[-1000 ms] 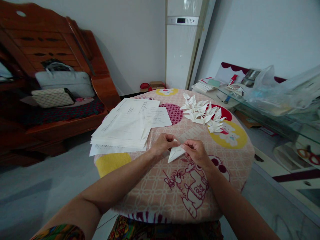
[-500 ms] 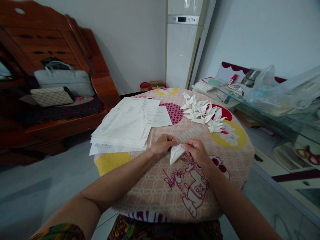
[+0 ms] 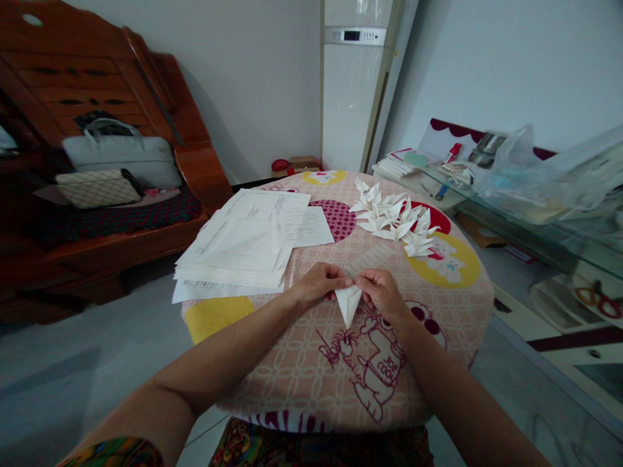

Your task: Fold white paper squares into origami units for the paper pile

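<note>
Directions were referenced to the folded paper (image 3: 348, 305), with 12 o'clock pointing away from the person. The folded paper, white and wedge-shaped, was located near the middle of the round table (image 3: 282, 383), its narrow point directed to 6 o'clock.

The left hand (image 3: 318, 283) was positioned at 10 o'clock, thumb and fingers clamped on the upper left corner. The right hand (image 3: 382, 290) was positioned at 2 o'clock, thumb and fingers clamped on the upper right corner. The thumb tips lay just beside each other along the upper edge; whether they touched could not be determined.

A pale strip (image 3: 370, 257) lay at 1 o'clock, just beyond the hands. Farther out at 1 o'clock, a cluster of pointed white paper figures (image 3: 392, 214) rested on the patterned cloth. A stack of printed sheets (image 3: 233, 250) occupied 10 o'clock, with one smaller sheet (image 3: 311, 227) overlapping its right side. A printed cartoon figure (image 3: 382, 376) appeared on the cloth at 5 o'clock. Beyond the table, a tall white unit (image 3: 350, 97) stood at 12 o'clock; a glass shelf (image 3: 487, 214) extended at 2 o'clock.
</note>
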### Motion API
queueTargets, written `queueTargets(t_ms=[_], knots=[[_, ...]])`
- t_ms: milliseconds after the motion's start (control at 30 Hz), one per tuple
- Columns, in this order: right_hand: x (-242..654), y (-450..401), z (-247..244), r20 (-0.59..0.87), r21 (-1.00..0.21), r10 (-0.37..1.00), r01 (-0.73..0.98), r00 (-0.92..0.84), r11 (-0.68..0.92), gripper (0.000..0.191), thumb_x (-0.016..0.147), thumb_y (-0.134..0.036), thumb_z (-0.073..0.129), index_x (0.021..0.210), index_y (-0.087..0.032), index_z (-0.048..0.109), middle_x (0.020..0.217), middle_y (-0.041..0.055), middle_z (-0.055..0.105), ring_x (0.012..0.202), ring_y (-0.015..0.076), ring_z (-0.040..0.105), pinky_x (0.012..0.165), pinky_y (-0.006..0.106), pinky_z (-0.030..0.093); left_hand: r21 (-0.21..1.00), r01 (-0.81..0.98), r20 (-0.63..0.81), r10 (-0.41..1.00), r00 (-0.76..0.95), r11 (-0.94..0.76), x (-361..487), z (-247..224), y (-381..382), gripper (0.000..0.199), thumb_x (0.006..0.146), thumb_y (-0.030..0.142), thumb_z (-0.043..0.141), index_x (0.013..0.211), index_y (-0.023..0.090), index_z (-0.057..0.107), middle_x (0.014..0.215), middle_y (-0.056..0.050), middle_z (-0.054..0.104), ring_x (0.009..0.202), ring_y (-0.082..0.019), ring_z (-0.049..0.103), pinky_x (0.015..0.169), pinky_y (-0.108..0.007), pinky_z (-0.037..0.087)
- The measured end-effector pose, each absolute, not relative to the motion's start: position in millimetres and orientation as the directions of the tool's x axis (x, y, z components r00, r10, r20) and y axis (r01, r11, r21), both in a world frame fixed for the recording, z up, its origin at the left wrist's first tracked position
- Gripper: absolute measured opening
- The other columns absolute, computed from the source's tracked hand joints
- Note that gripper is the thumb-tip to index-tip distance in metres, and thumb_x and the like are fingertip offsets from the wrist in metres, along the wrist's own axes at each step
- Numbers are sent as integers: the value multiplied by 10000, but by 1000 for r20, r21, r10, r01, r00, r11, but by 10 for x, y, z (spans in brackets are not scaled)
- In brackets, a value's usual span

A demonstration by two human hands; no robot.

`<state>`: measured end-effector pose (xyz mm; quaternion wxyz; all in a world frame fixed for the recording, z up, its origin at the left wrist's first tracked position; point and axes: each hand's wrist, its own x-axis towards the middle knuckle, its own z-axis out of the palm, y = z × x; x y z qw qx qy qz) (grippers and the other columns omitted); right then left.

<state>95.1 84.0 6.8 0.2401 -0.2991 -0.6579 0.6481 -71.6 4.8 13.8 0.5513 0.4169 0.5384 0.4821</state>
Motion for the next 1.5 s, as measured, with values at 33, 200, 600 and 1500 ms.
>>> queueTargets(t_ms=[33,200,600,1500], knots=[[945,834,68,-73,-996,699,88,-711,-14,350,749,-466,671,579,-192,533,383,-75,462,289,49,340,300,179,218,981,-76,-183,983,-21,181,-711,135,52,394,661,460,795,644,116,604,496,27,529,411,-51,430,395,-176,275],[884,786,65,-124,-991,721,47,-681,-126,381,739,-519,669,581,-207,519,384,-60,498,282,80,393,289,200,284,987,-123,-114,991,-71,104,-665,83,70,412,669,462,786,605,127,555,471,42,501,395,-39,398,393,-174,259],[894,843,20,-153,-981,713,21,-684,-190,371,659,-434,767,907,-180,661,561,-26,659,381,132,542,333,226,405,985,-103,-158,961,-225,138,-675,26,87,334,760,434,676,672,123,592,494,-5,585,388,-87,512,391,-190,391],[992,1042,-26,341,-711,561,184,-754,679,370,771,-133,620,1119,-184,733,1043,103,741,961,245,680,864,378,525,847,531,105,975,-197,16,-790,45,12,354,679,205,750,1019,168,661,747,-2,633,646,-131,601,632,-245,498]])
